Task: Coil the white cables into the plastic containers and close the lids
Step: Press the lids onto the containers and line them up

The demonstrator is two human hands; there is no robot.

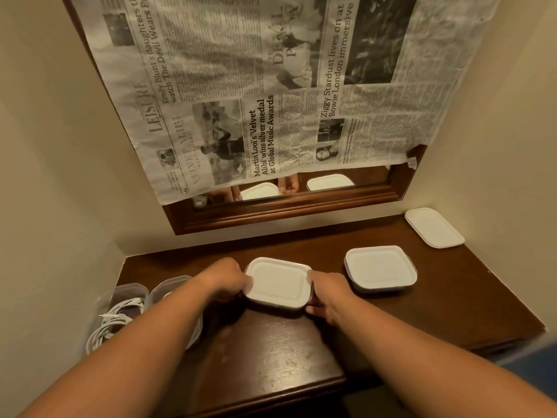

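While the left hand (226,279) and right hand (327,294) grip a lidded container (277,282) between curled fingers, a second closed container (381,268) sits just right of them. Left of the fingers, two open containers (132,292) with white cables (117,321) lack lids, so roughly half the job looks left.

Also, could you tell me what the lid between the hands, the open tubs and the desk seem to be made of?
The lid looks like matte white plastic: smooth, opaque, moulded rim. The open tubs seem clear plastic: cables show through. The desk looks like dark varnished wood, glossy, possibly veneer.
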